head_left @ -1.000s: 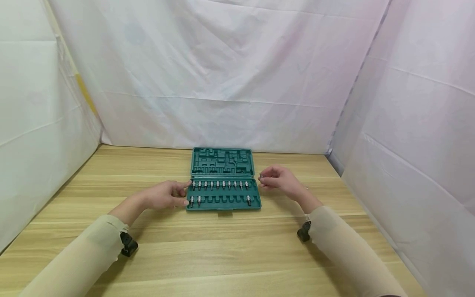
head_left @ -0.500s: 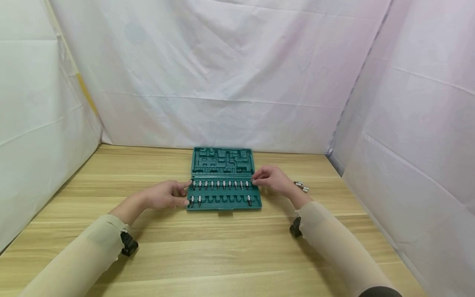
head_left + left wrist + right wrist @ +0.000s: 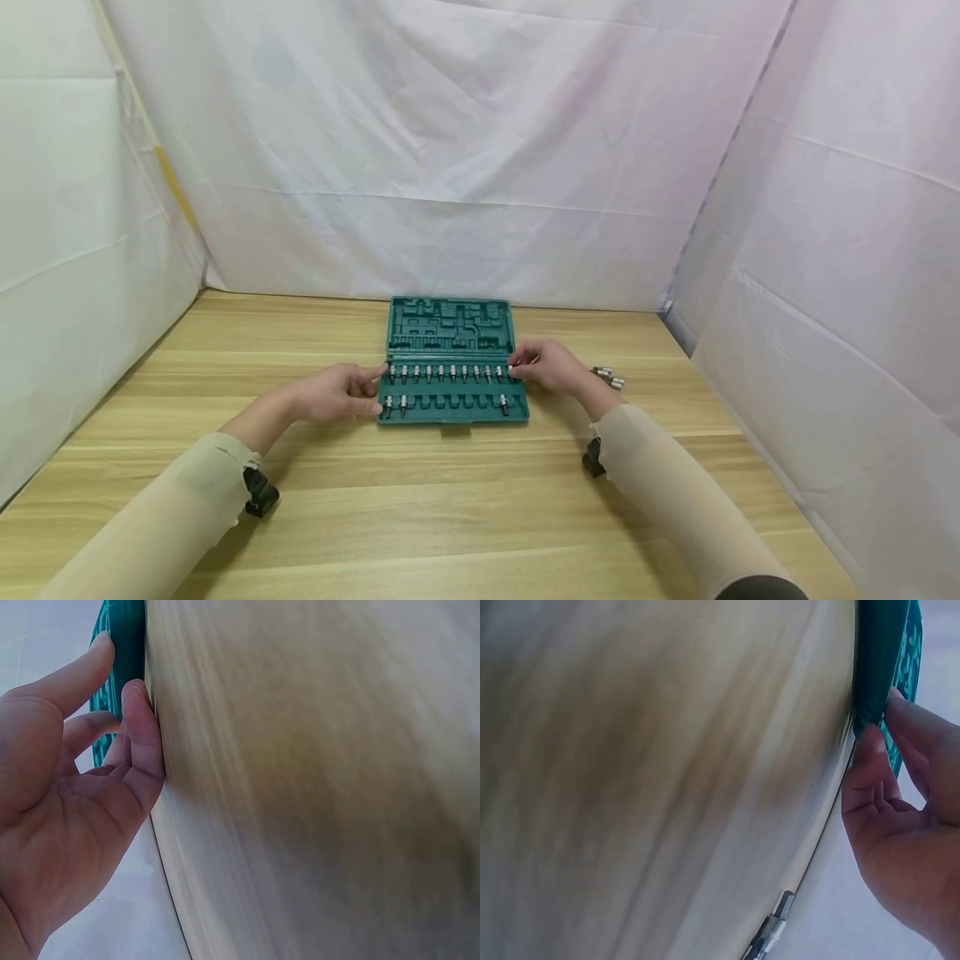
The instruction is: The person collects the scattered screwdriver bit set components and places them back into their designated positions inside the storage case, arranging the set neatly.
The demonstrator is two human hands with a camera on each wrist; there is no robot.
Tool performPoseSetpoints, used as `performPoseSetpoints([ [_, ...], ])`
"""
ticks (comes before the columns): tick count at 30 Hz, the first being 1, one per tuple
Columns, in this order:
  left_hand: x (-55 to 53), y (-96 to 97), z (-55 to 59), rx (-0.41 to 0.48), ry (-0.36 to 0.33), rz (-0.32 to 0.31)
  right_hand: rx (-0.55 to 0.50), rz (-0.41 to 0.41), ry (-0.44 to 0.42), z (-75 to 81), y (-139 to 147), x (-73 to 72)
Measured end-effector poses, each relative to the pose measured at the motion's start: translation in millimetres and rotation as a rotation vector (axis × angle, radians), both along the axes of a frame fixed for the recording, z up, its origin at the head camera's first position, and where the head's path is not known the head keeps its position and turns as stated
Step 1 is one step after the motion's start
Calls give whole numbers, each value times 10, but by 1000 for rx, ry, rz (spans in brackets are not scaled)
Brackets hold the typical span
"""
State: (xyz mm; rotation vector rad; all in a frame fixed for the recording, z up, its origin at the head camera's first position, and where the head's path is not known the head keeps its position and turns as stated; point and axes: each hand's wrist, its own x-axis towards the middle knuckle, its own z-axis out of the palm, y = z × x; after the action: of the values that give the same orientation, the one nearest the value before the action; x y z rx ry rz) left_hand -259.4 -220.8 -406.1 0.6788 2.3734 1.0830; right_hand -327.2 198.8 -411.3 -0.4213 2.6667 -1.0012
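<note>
In the head view a green plastic case [image 3: 453, 385] lies unfolded on the table, its moulded lid [image 3: 450, 325] leaning back behind it. Silvery bit sockets with dark tips fill most of the upper row; in the lower row, two sit at the left and one bit socket [image 3: 503, 405] at the right. My left hand [image 3: 326, 393] rests against the case's left edge, thumb and fingers spread. At the upper row's right end, my right hand [image 3: 551, 367] pinches a bit socket [image 3: 512, 369], mostly hidden by the fingers. The right wrist view shows those fingertips at the case's edge.
Several loose bit sockets [image 3: 611, 377] lie on the wooden table [image 3: 442, 508] to the right of my right hand. White cloth [image 3: 450, 150] hangs behind the table and along both sides.
My right hand has moved left from beside the case to the right end of the upper row, carrying a bit socket. The loose bit sockets have come into view. My left hand stays put.
</note>
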Motion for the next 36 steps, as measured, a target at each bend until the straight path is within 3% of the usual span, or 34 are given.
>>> performPoseSetpoints([
  [5, 5, 12, -5, -7, -10, 13, -18, -8, -29, -1, 8, -9],
  [13, -2, 0, 1, -17, -13, 13, -104, 32, -149, 4, 85, -57],
  [20, 4, 3, 10, 0, -17, 12, -175, 15, -231, 21, 84, -133],
  [27, -11, 12, -13, -5, -20, 16, -122, 86, -235, 56, 87, -188],
  [36, -22, 9, -30, -15, -11, 22, -107, 72, -250, 45, 76, -220],
])
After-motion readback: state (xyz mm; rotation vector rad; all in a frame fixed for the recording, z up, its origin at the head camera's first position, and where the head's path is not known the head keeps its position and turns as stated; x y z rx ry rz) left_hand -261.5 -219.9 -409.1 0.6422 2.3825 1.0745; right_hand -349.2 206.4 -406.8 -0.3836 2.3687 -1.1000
